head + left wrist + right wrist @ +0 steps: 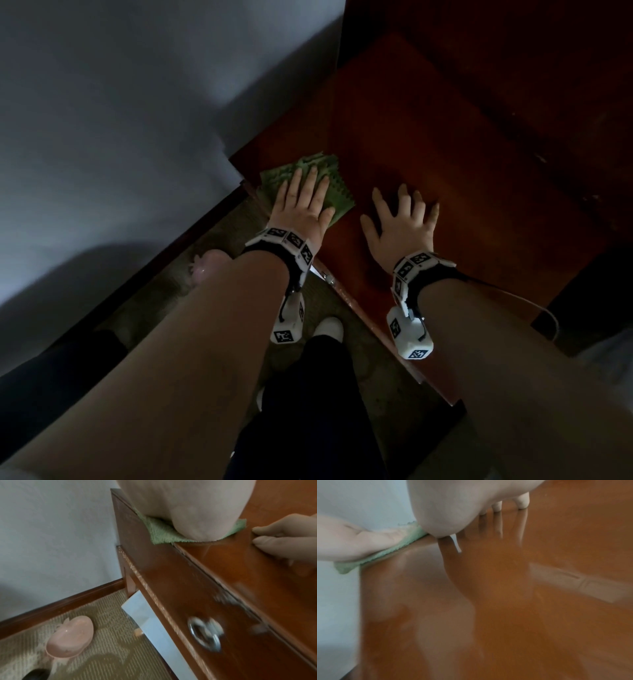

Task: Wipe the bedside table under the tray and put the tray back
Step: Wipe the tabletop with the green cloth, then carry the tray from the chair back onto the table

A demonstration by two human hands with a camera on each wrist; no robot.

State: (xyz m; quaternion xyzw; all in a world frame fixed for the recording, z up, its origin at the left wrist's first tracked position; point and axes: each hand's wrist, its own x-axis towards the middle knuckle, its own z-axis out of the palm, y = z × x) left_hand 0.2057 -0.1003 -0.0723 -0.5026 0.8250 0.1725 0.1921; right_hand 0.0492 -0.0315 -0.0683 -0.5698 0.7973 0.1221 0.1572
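A green cloth [274, 180] lies at the front left corner of the brown wooden bedside table [462, 164]. My left hand [303, 202] presses flat on the cloth with straight fingers. In the left wrist view the cloth [161, 534] sticks out under my palm and over the table's edge. My right hand [400, 216] rests flat on the bare tabletop beside it, fingers spread. Its fingertips [521, 503] touch the glossy wood in the right wrist view. The pink tray [70, 637] sits on the carpet to the left of the table.
A pale wall [120, 120] stands close on the left, with a dark skirting board [60, 605] at its foot. The table's drawer front carries a metal ring pull [204, 632]. A white sheet [150, 622] leans under the drawer. My feet stand on the patterned carpet [111, 649].
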